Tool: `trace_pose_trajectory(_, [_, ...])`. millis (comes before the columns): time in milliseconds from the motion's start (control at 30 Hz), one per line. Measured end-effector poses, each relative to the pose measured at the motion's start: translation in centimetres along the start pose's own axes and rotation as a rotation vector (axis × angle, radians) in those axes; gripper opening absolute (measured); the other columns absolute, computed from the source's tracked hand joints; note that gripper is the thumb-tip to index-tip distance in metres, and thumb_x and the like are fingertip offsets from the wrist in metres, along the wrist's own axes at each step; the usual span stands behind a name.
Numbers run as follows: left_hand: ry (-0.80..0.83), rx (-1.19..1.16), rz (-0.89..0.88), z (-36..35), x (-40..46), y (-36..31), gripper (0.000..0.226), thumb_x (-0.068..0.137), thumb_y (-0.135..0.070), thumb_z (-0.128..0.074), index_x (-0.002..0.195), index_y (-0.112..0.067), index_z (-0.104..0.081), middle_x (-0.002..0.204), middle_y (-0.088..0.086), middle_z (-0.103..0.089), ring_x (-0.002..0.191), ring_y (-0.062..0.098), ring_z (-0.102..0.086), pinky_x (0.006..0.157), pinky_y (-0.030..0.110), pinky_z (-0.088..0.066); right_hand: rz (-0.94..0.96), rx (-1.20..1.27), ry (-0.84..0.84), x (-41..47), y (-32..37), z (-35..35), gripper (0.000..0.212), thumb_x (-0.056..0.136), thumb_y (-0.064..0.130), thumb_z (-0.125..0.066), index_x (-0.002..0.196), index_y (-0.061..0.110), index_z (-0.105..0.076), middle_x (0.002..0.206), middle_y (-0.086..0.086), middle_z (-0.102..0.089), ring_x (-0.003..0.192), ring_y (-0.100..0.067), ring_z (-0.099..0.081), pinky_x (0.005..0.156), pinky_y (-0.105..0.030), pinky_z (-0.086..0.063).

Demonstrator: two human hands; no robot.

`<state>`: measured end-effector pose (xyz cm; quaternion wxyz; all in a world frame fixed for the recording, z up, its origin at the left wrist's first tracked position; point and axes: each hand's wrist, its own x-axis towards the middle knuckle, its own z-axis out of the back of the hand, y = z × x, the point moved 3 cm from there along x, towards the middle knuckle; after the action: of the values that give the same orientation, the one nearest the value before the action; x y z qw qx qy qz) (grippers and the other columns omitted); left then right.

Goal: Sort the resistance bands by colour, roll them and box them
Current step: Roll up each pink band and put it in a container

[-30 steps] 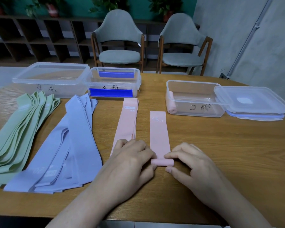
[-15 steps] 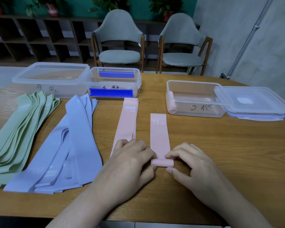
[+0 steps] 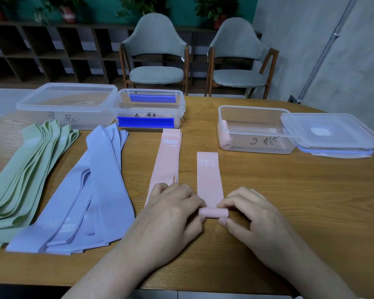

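Hands first: left hand (image 3: 171,214) and right hand (image 3: 251,216) pinch the two ends of a pink roll (image 3: 213,213), fingers curled round it on the table (image 3: 289,201). Its unrolled tail, marked 15 LB, lies flat beyond. Just left lies a pink stack (image 3: 167,160), then a blue pile (image 3: 91,190) and a green pile (image 3: 24,175). Farther back, an open box (image 3: 255,128) holds one pink roll; a lid (image 3: 333,132) leans on its right rim. Two more boxes (image 3: 108,106) sit back left.
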<state>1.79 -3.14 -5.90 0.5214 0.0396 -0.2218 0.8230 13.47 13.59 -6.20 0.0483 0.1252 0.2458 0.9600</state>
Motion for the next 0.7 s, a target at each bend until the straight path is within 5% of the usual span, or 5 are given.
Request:
trace_pose_trajectory(267, [-0.002, -0.009, 0.004, 0.03, 0.04, 0.02, 0.026, 0.094, -0.048, -0.048, 0.108, -0.037, -0.067, 0.098, -0.019, -0.055, 0.101, 0.004, -0.051, 0.096, 0.035, -0.035, 0.013, 0.002, -0.004, 0.05, 0.16, 0.00, 0.033, 0.094, 0.053, -0.047, 0.112, 0.035, -0.067, 0.105, 0.027, -0.052, 0.106, -0.003, -0.049, 0.090, -0.021, -0.039])
trace_pose_trajectory(433, [0.007, -0.007, 0.002, 0.00, 0.02, 0.07, 0.028, 0.095, -0.049, -0.047, 0.111, -0.037, -0.067, 0.099, -0.019, -0.054, 0.101, 0.005, -0.050, 0.097, 0.035, -0.035, 0.002, 0.001, -0.002, 0.07, 0.08, 0.07, 0.018, 0.091, 0.043, -0.061, 0.107, 0.037, -0.063, 0.105, 0.027, -0.052, 0.106, -0.005, -0.049, 0.088, -0.024, -0.040])
trace_pose_trajectory(700, [0.005, -0.009, 0.001, -0.14, 0.07, 0.15, 0.027, 0.093, -0.049, -0.050, 0.110, -0.036, -0.067, 0.099, -0.019, -0.055, 0.102, 0.005, -0.052, 0.097, 0.034, -0.036, -0.012, 0.001, 0.004, -0.01, 0.02, 0.02, 0.022, 0.094, 0.040, -0.063, 0.115, 0.034, -0.068, 0.105, 0.025, -0.053, 0.109, -0.005, -0.049, 0.091, -0.020, -0.037])
